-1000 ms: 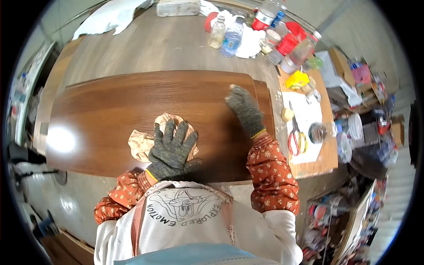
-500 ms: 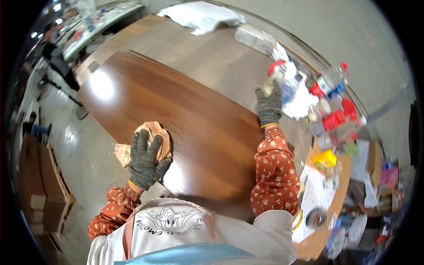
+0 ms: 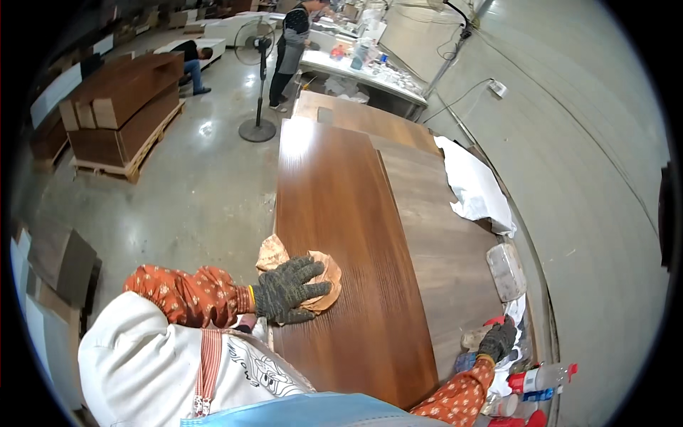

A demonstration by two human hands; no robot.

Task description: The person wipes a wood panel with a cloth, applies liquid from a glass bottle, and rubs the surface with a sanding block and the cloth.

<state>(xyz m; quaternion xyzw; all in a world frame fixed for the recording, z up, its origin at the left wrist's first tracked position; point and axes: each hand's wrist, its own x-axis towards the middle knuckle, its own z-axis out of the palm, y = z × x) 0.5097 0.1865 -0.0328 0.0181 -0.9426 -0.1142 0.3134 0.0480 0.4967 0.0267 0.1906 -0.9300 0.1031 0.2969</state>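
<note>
My left hand (image 3: 290, 288), in a dark grey knit glove, presses a crumpled peach-tan cloth (image 3: 324, 279) onto the near left part of a glossy brown wood-grain panel (image 3: 341, 213). Its fingers lie spread over the cloth, and a fold sticks out past the panel's left edge. Over at the right, my right hand (image 3: 498, 339), gloved alike, is among small containers beside the panel. It is nearest a red-capped container (image 3: 494, 321) and a white crumpled cloth or wrap (image 3: 501, 381). Its fingers are partly hidden and blurred, so I cannot make out any grip.
A greyish wood board (image 3: 445, 249) lies under the panel's right side. Along the wall are a white sheet (image 3: 475, 181), a clear-wrapped block (image 3: 506, 272) and a red-labelled bottle (image 3: 533, 378). Farther off stand a floor fan (image 3: 257, 129), a person (image 3: 288, 53) and stacked brown panels (image 3: 128, 107).
The view has swung left, bringing the fan and the stacked panels into fuller sight. My left hand stays on the cloth; my right hand has reached in among the small containers.
</note>
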